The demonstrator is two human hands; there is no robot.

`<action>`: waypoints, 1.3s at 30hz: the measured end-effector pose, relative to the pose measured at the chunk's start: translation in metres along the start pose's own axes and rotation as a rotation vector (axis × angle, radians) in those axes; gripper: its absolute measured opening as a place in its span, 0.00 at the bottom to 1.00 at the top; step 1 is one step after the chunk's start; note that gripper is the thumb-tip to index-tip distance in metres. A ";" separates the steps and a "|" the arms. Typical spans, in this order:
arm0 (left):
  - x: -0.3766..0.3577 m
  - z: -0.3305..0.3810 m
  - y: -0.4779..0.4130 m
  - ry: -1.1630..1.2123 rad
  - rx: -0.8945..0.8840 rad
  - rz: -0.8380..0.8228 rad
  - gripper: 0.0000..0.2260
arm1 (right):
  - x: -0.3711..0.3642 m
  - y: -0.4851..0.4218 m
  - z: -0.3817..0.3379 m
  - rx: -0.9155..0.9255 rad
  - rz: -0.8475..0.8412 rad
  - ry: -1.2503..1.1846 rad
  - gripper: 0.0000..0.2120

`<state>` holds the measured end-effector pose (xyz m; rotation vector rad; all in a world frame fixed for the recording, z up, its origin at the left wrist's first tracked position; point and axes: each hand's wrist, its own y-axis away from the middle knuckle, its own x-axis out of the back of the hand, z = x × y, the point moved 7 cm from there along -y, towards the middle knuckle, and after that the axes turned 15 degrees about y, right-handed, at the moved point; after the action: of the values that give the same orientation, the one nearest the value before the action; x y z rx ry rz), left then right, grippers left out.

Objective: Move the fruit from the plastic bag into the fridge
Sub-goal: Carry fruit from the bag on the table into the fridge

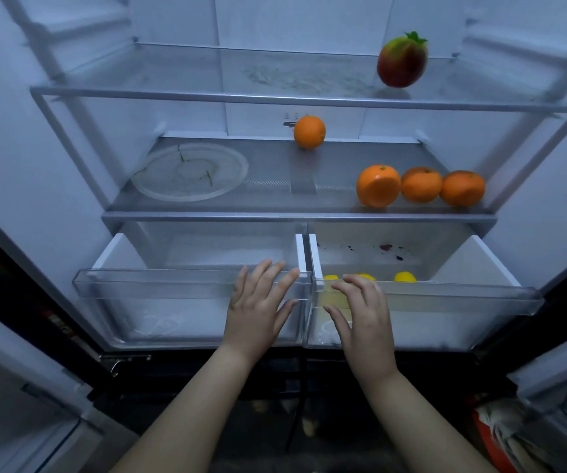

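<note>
A clear round plate (190, 172) lies flat left of the frame's centre, with dark cracked lines across it. Right of centre, dark specks and a reddish smear (386, 248) mark a white surface. A small metal bracket (118, 363) sits at lower left. The floor (275, 438) along the bottom is dark.

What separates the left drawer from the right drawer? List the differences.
The left drawer shows no fruit; the right drawer holds yellow fruits near its front. The right drawer has dark and red stains toward its back; the left drawer shows none there. The left hand is at the left drawer's front, the right hand at the right drawer's. Both are pulled out, with clear fronts.
</note>
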<state>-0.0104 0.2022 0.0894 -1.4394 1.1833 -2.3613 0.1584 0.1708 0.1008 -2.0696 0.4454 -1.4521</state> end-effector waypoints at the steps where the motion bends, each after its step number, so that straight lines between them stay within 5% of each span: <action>1: -0.001 -0.002 -0.002 -0.004 0.002 0.000 0.18 | -0.001 -0.002 0.001 0.000 0.000 0.000 0.15; 29: -0.046 -0.044 -0.058 -0.112 0.077 -0.084 0.27 | -0.061 -0.083 0.033 0.068 0.032 0.007 0.13; 39: -0.068 -0.045 -0.040 -0.059 0.156 -0.190 0.30 | -0.077 -0.049 0.048 0.184 -0.079 0.168 0.27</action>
<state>0.0008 0.2868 0.0581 -1.6185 0.8611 -2.4496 0.1731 0.2651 0.0622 -1.8473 0.2849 -1.6564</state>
